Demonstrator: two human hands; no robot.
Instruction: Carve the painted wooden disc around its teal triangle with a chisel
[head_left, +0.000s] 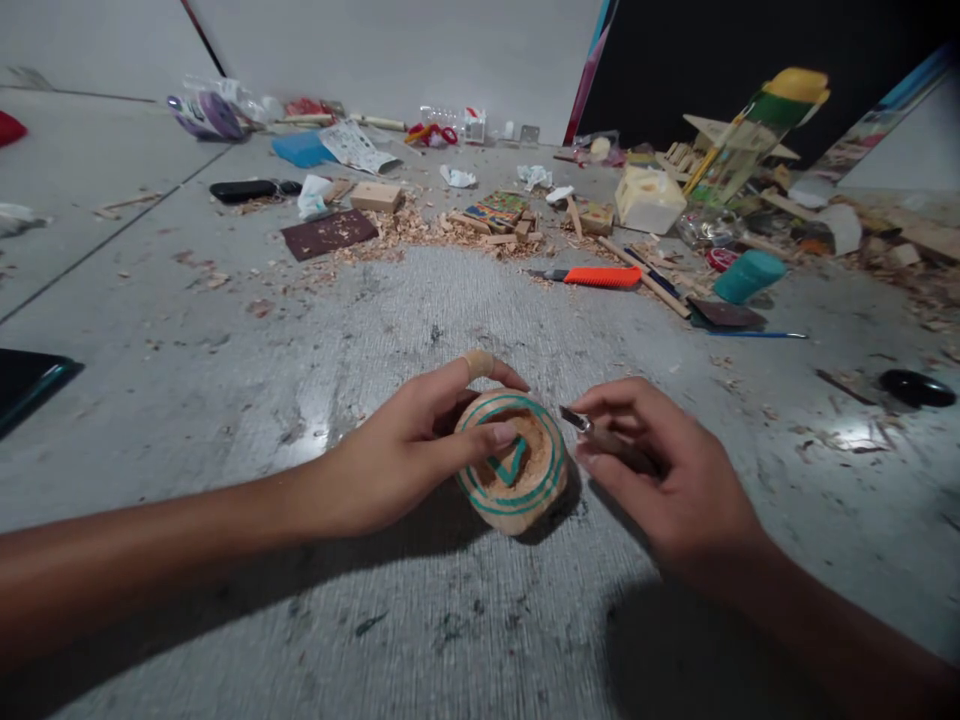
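Observation:
A round wooden disc [511,505] sits on the grey surface in front of me. Green rings run around its top, and a green V-like mark lies in a rough carved hollow. My left hand [427,430] grips the disc from the left, thumb on top and fingers behind it; a tan bandage wraps one finger. Just right of the disc, my right hand [667,460] is closed around a carving knife [619,447] with a wooden handle. Its short metal blade points left toward the disc's edge, slightly apart from it. Part of the handle is hidden by the fingers.
Beyond the disc lie an orange utility knife [600,276], wood shavings [405,235], brown sandpaper [330,234] and a wood block [376,196]. A teal cylinder [750,276] and a clear bottle with a yellow cap [765,135] are at right. A dark device [34,385] lies left.

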